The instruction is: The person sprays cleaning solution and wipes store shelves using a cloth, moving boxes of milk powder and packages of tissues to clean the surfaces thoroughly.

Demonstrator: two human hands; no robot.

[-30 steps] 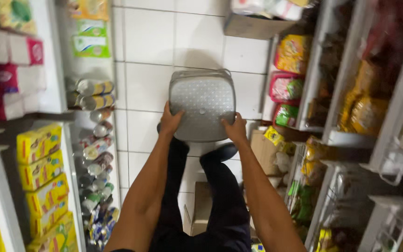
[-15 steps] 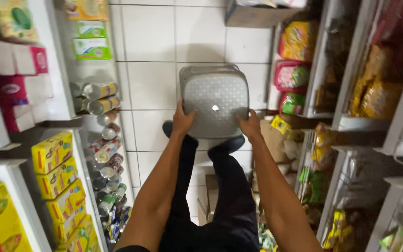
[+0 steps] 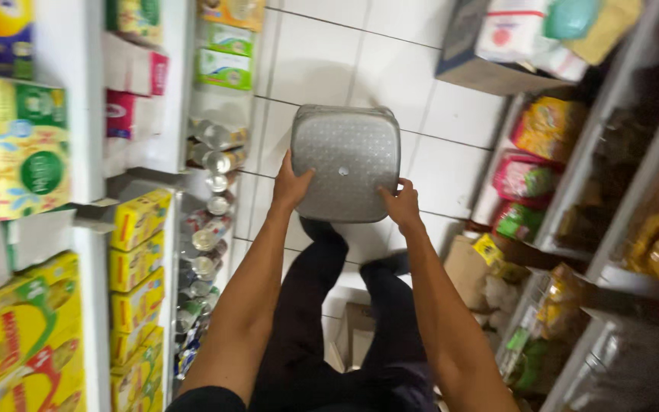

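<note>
A grey plastic stool (image 3: pixel 345 159) with a dotted square seat hangs over the white tiled floor, held out in front of me. My left hand (image 3: pixel 291 183) grips its left edge and my right hand (image 3: pixel 402 204) grips its lower right corner. Both arms are stretched forward. Under the stool I see my legs in dark trousers (image 3: pixel 322 305) and dark shoes in a narrow shop aisle. The stool's legs are hidden beneath its seat.
White shelves on the left carry yellow boxes (image 3: pixel 140 221), green and pink packs and rows of cans (image 3: pixel 207 229). Shelves on the right hold bagged snacks (image 3: pixel 547 126). A cardboard box (image 3: pixel 474 61) of goods sits at the far right, and cardboard lies by my feet.
The stool and both hands have stayed in the same grip while the view swung; the stool now sits slightly higher and more to the right in view.
</note>
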